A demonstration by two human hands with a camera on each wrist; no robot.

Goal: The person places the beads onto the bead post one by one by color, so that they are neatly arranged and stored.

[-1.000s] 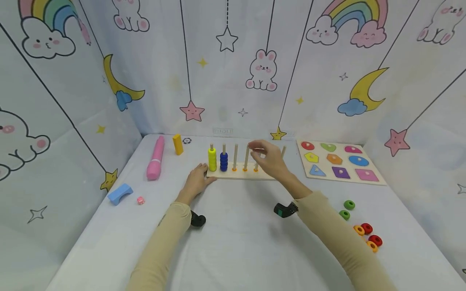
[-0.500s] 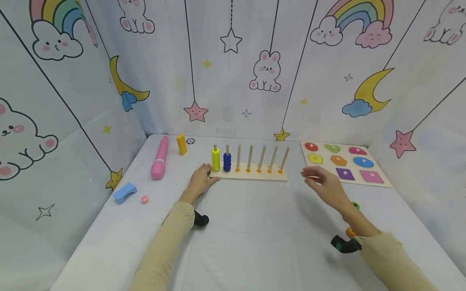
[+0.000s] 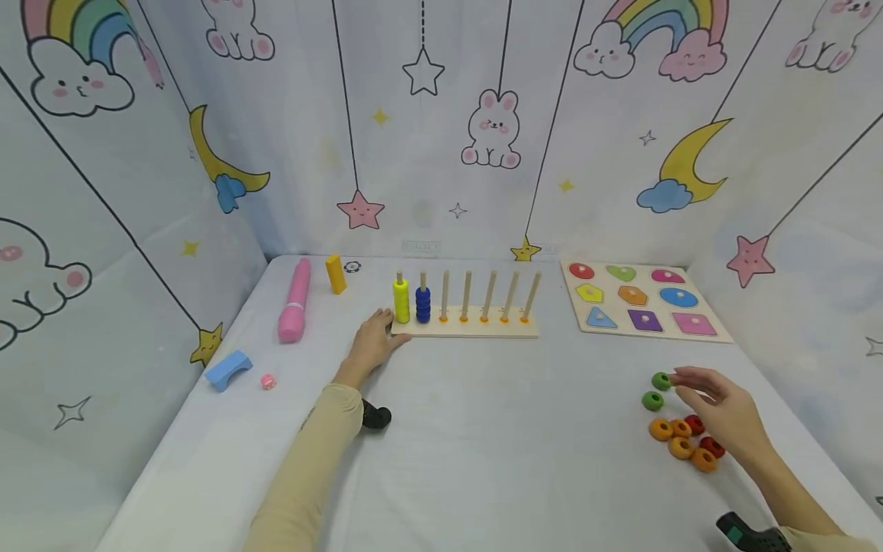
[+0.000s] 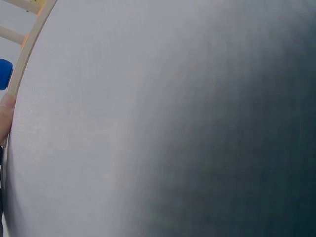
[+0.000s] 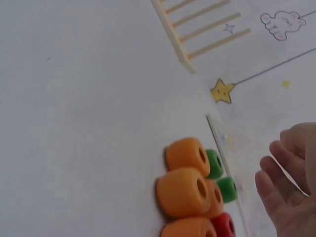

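Observation:
A wooden peg board [image 3: 469, 330] stands at the back of the table. Yellow beads [image 3: 402, 301] fill its first peg and blue beads [image 3: 423, 305] part of its second. My left hand [image 3: 370, 346] holds the board's left end, thumb along the front edge; the left wrist view shows only the thumb [image 4: 6, 116] there. My right hand [image 3: 724, 410] hovers at the right with fingers loosely bent, fingertips by a green bead [image 3: 661, 381]; whether they touch cannot be told. A second green bead [image 3: 652, 401], orange beads [image 5: 182, 192] and red beads [image 3: 712, 447] lie close by.
A shape puzzle board [image 3: 645, 303] lies at the back right. Toward the left are a pink wand-like toy [image 3: 295, 303], a yellow block [image 3: 336, 274], a blue arch block [image 3: 228, 370] and a small pink piece [image 3: 267, 381]. A printed curtain [image 3: 428, 153] rises behind the table.
My right hand has moved from above the middle pegs, right and nearer to me, to the loose beads. The left hand has stayed at the board's end.

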